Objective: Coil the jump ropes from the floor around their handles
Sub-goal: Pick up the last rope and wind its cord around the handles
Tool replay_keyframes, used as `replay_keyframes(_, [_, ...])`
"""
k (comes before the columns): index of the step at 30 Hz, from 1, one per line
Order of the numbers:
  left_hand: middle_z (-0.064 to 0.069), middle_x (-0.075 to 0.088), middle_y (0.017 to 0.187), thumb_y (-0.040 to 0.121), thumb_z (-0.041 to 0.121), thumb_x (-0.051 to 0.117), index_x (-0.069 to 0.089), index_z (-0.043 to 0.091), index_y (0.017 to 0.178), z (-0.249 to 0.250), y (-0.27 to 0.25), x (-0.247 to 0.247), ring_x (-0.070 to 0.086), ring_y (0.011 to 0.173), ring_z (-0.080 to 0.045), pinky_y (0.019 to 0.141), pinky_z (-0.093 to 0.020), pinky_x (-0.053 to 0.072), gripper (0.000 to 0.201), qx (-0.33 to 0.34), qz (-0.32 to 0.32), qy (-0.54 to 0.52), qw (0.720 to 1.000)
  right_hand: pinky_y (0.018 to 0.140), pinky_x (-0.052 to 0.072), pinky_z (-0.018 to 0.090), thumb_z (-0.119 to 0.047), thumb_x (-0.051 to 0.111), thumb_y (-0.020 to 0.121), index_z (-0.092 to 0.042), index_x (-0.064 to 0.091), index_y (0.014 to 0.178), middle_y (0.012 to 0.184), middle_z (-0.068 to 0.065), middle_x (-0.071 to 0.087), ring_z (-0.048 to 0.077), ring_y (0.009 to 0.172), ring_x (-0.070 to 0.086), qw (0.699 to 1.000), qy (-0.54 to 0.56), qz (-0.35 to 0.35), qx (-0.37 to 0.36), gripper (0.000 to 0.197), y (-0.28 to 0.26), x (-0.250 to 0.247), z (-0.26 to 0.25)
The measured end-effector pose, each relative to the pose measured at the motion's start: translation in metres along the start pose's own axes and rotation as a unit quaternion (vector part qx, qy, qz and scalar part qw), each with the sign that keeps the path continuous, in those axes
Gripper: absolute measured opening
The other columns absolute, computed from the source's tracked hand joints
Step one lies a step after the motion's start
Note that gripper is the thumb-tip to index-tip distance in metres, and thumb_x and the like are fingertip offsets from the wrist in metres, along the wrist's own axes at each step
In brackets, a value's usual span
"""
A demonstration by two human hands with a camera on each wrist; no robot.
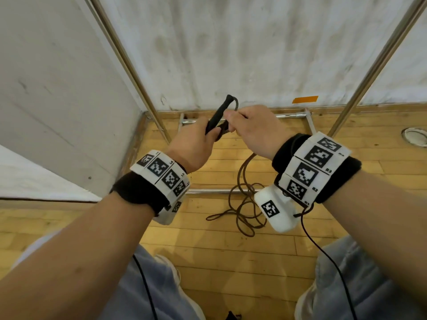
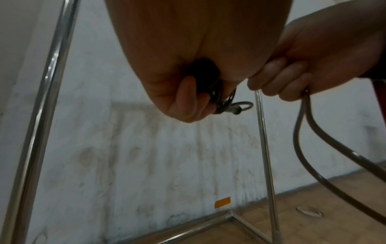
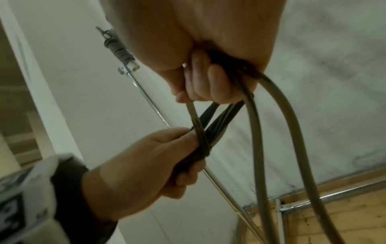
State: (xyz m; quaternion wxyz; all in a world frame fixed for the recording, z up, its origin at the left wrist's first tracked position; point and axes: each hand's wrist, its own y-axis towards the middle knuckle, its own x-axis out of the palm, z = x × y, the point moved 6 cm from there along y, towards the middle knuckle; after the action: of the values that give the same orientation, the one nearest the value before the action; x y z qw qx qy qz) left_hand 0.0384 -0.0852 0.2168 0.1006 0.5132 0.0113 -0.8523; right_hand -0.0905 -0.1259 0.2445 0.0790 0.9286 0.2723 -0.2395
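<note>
Black handles (image 1: 218, 116) sit gripped in the left hand (image 1: 194, 146), its fingers curled round their lower end, with the tips angled up and away from the wrist. A first turn or two of brown rope (image 3: 201, 140) crosses the handles just above that grip. Close beside it, the right hand (image 1: 251, 130) is curled round the rope, pinching the strand that leads to the wrap, while two lengths hang from under its palm down to a loose tangle on the floor (image 1: 208, 250) below the wrists.

Winding has barely begun, judging by how much rope lies slack. To do this well, the left hand should probably hold both handles firmly together while the right keeps light tension, laying each turn snug beside the last. Letting rope slide through the right fingers would likely shake out the tangle below before it snags.
</note>
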Motion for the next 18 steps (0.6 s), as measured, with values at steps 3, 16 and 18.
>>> replay_keyframes(3, [0.003,0.056,0.080,0.095,0.028,0.045,0.051,0.013,0.105,0.007,-0.004,0.010,0.055,0.069,-0.017,0.056,-0.028,0.040,0.019,0.041,-0.070,-0.023,0.996,0.045,0.030,0.017,-0.035,0.042,0.098,-0.017,0.056,0.062,0.048,-0.008,0.043,0.003,0.033,0.035,0.999,0.019,-0.009,0.027,0.042,0.001,0.002,0.001])
replay_keyframes(16, [0.009,0.043,0.072,0.088,0.016,0.048,0.041,0.017,0.116,-0.008,0.005,0.032,0.043,0.060,-0.005,0.050,-0.025,0.030,0.029,-0.055,-0.052,0.116,0.990,0.057,0.045,0.023,-0.022,0.052,0.093,0.000,0.064,0.082,0.055,-0.004,0.051,0.010,0.051,0.052,0.998,-0.007,-0.055,-0.025,0.027,-0.008,-0.008,-0.022])
replay_keyframes(18, [0.005,0.046,0.075,0.088,0.015,0.049,0.040,0.019,0.113,-0.011,0.001,0.035,0.045,0.063,-0.010,0.049,-0.026,0.031,0.027,-0.072,-0.089,0.145,0.983,0.052,0.037,0.014,-0.024,0.052,0.093,0.004,0.065,0.087,0.059,0.000,0.047,0.008,0.053,0.049,0.997,-0.059,0.006,-0.055,0.031,-0.003,-0.024,-0.022])
